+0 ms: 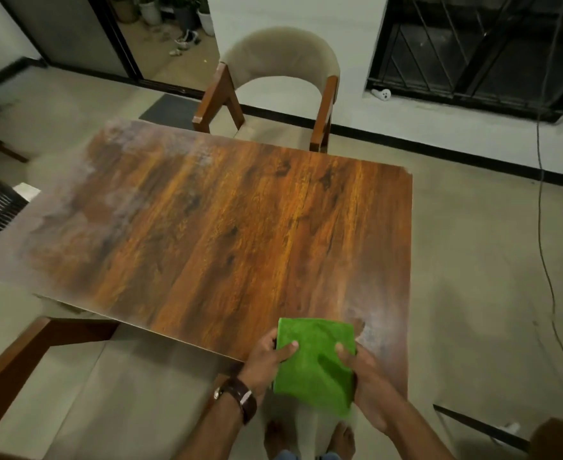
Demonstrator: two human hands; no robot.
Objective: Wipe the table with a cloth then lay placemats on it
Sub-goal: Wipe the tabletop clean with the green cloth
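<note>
- One green microfibre cloth point(316, 360), folded into a rectangle, held between both hands at the near corner of the wooden surface point(227, 227).
- Left hand point(266, 360) grips the cloth's left edge, thumb on top; a brown-strapped wristwatch point(240, 398) sits on that wrist.
- Right hand point(366, 376) pinches the right edge, thumb on top too.
- Cloth's far half overlaps the surface, its near half hangs past the edge.
- Ahead of the hands the surface lies bare, hazy smears far left and just right.
- One beige armchair point(276, 78) beyond the far edge.
</note>
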